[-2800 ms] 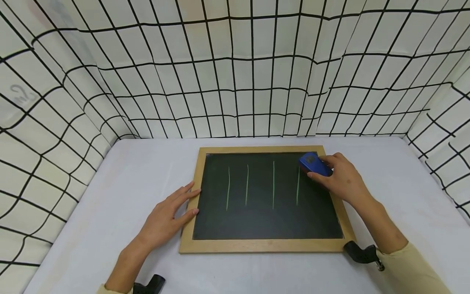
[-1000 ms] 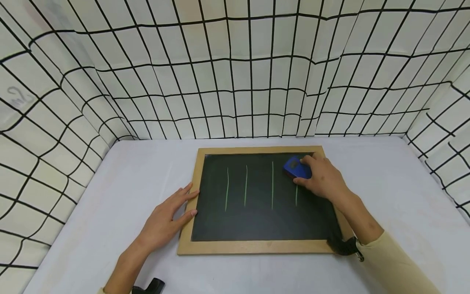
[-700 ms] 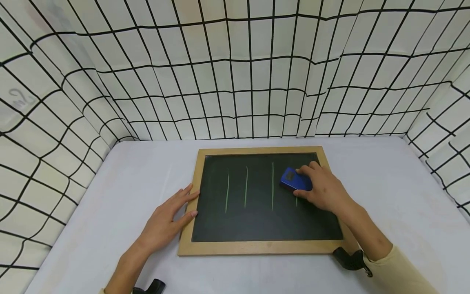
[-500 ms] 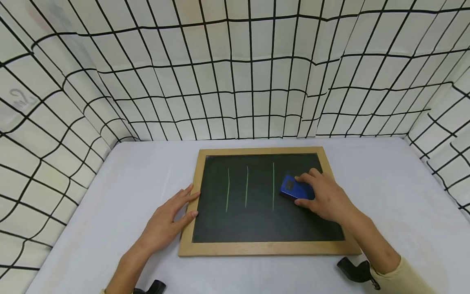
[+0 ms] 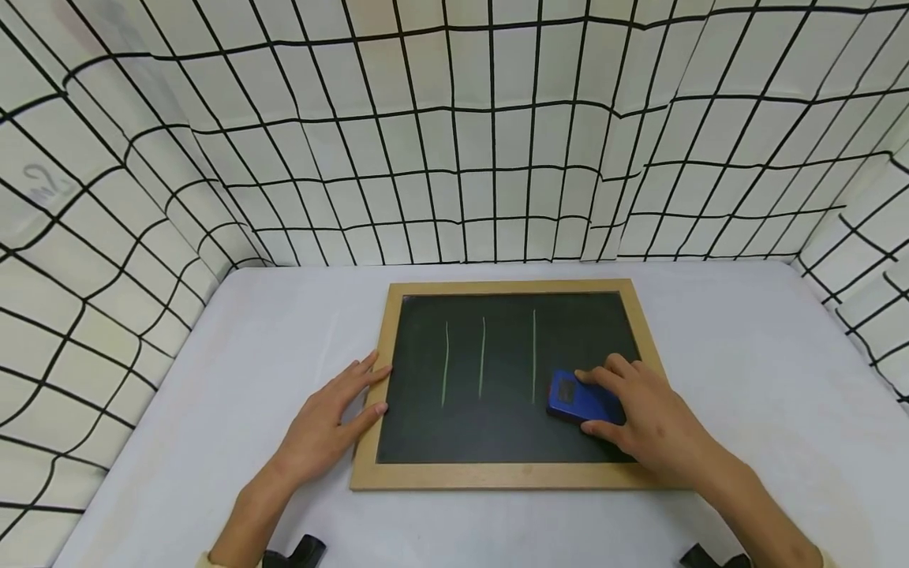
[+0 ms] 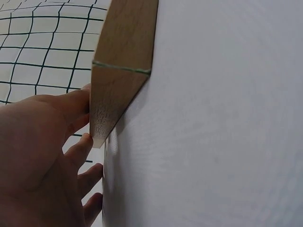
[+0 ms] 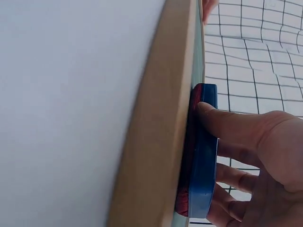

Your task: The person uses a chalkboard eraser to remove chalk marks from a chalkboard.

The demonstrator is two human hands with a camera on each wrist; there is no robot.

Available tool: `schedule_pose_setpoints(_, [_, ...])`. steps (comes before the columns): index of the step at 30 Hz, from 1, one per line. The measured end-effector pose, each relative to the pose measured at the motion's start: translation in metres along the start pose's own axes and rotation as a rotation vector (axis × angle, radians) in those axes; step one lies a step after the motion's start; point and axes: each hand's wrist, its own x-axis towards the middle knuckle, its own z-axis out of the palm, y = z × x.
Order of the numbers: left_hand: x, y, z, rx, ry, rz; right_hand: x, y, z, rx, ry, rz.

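Observation:
A wood-framed chalkboard [image 5: 461, 442] lies on the white table with three thin green chalk lines [image 5: 534, 355] on its left and middle part. My right hand [image 5: 649, 418] grips a blue chalkboard eraser [image 5: 584, 398] by its sides, on the board's lower right part. In the right wrist view the thumb lies along the blue back of the eraser [image 7: 204, 161], and its dark red felt faces the board surface. My left hand [image 5: 323, 426] rests with spread fingers against the left side of the frame; in the left wrist view its fingertips touch the wooden edge [image 6: 118, 85].
A white wall with black grid lines [image 5: 490, 142] stands behind and at both sides of the table [image 5: 234, 379]. Black wrist mounts [image 5: 301, 552] show at the lower edge of the head view.
The right hand has moved the eraser from the board's top right corner down toward its lower right. The fourth, rightmost chalk line is gone from view. The left hand stays put.

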Motion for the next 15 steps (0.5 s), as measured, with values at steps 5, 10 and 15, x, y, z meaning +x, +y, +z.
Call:
schedule_pose_setpoints(5, [0.002, 0.001, 0.001, -0.001, 0.001, 0.010, -0.014, -0.002, 0.001, -0.044, -0.010, 0.001])
schedule_pose_setpoints(10, [0.002, 0.001, 0.001, 0.013, -0.006, -0.002, -0.024, -0.006, 0.003, -0.054, -0.028, 0.001])
schedule_pose_setpoints(15, [0.001, 0.001, -0.001, 0.008, -0.012, -0.003, -0.026, -0.007, 0.005, -0.060, -0.006, -0.010])
